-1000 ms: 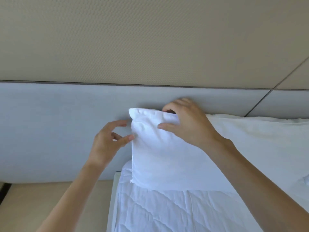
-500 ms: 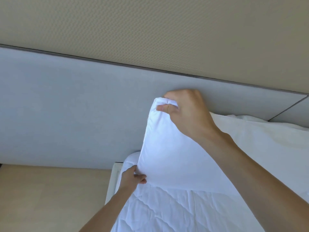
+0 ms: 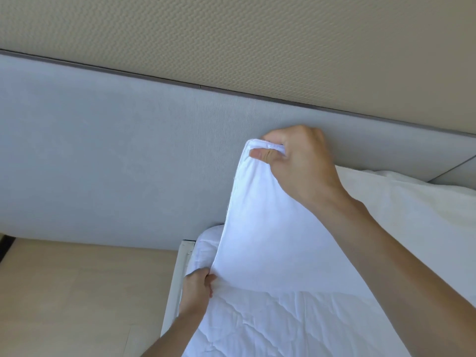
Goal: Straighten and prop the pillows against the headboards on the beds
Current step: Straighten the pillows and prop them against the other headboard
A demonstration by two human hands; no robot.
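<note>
With the right hand (image 3: 304, 163) pinching the pillow's (image 3: 270, 228) top left corner against the headboard (image 3: 128, 163) and the left hand (image 3: 197, 286) gripping its near bottom corner (fingers closed on cloth), uneven pulling could leave it leaning or slumped on the bed (image 3: 270, 325).

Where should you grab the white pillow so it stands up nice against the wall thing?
Probably by its two left corners. The right hand pinches the pillow's top corner from above; the left hand holds the bottom corner from the bed's side. The pillow is limp, so pulling the corners apart stretches its edge straight against the headboard.
</note>
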